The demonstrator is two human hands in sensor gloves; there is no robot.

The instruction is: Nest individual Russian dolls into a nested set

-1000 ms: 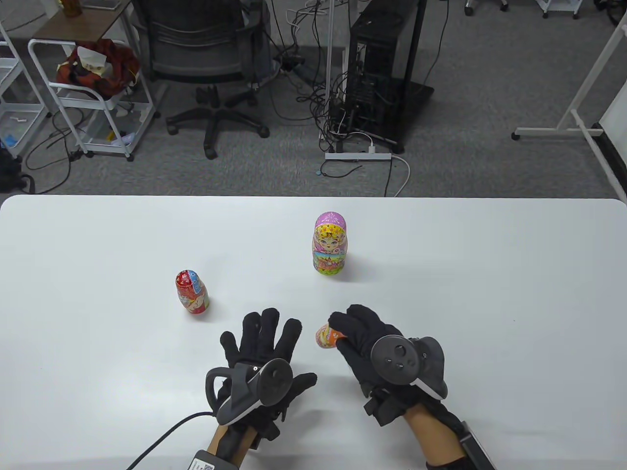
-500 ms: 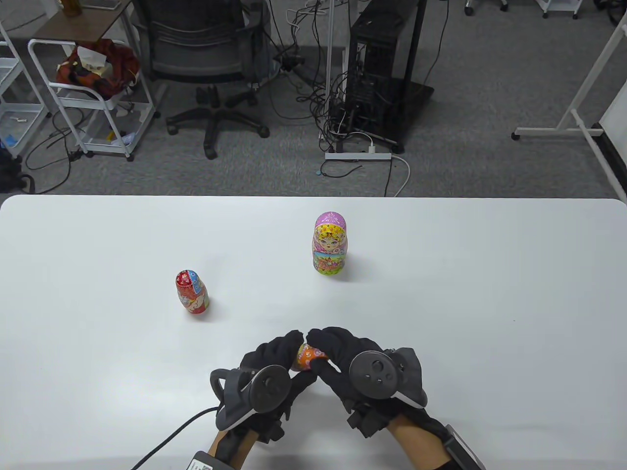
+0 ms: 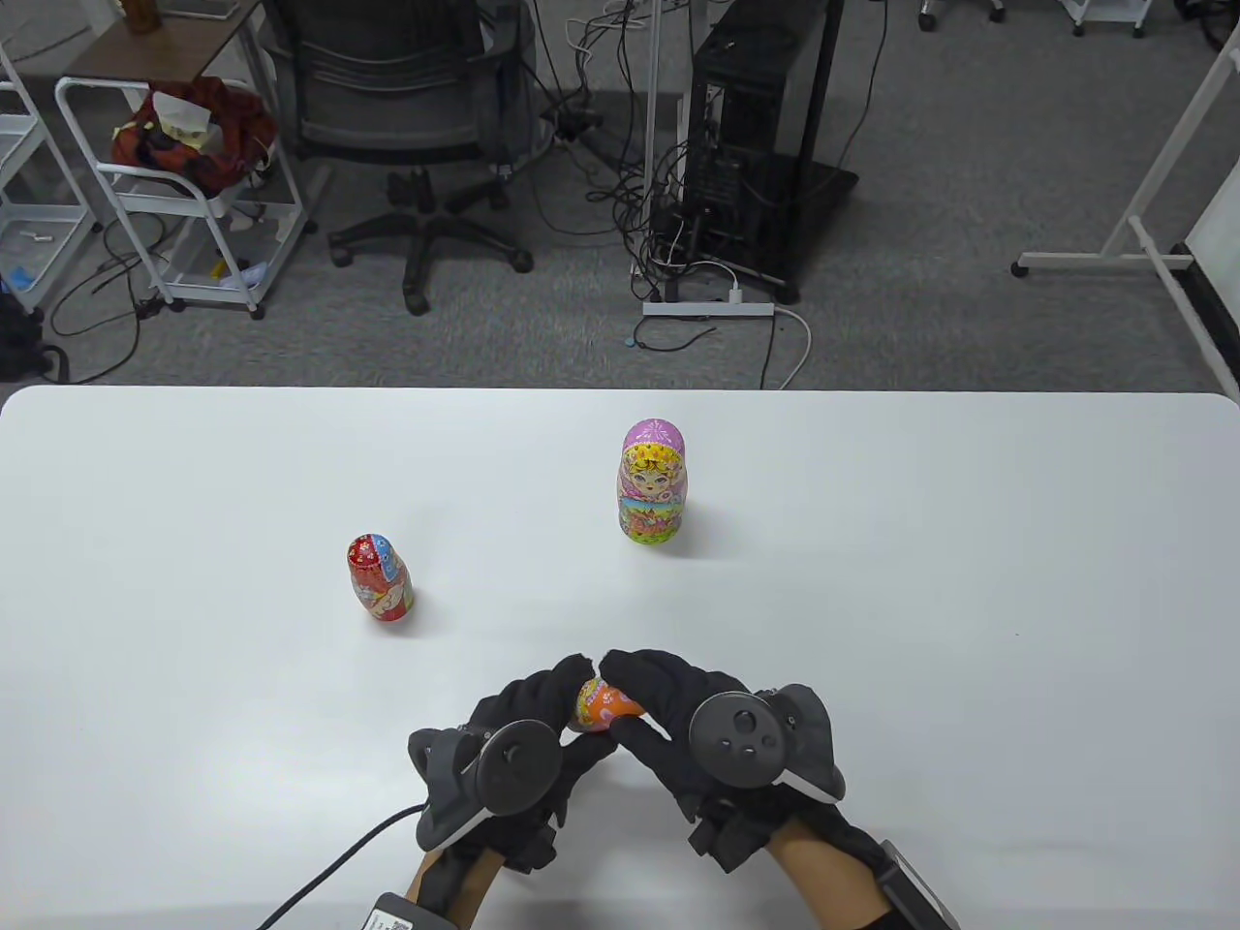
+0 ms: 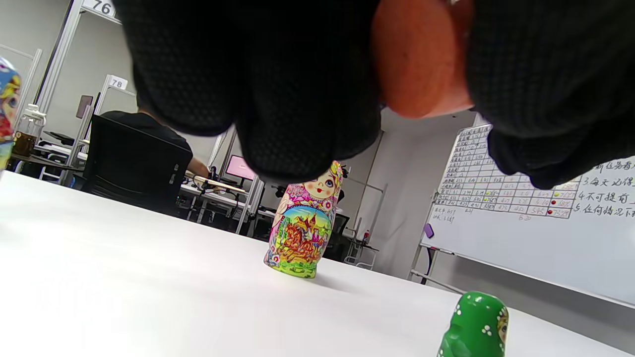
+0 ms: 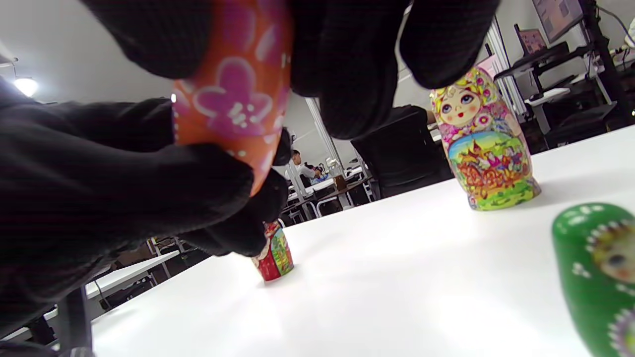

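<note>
Table view: a white surface (image 3: 872, 581) with rounded far corners, grey carpet beyond. Past its far edge, from left, stand a white wire cart (image 3: 184, 203), a black office chair (image 3: 407, 126), a computer tower (image 3: 756, 136) amid cables, and a white frame leg (image 3: 1133, 232). On the surface, a red doll (image 3: 379, 578) stands left of centre and a pink-and-yellow doll (image 3: 653, 481) upright near the middle. By the near edge, the left hand (image 3: 528, 727) and right hand (image 3: 668, 712) both pinch a small orange doll (image 3: 601, 704) between curled fingers. A green doll (image 4: 476, 325) appears only in the wrist views.
</note>
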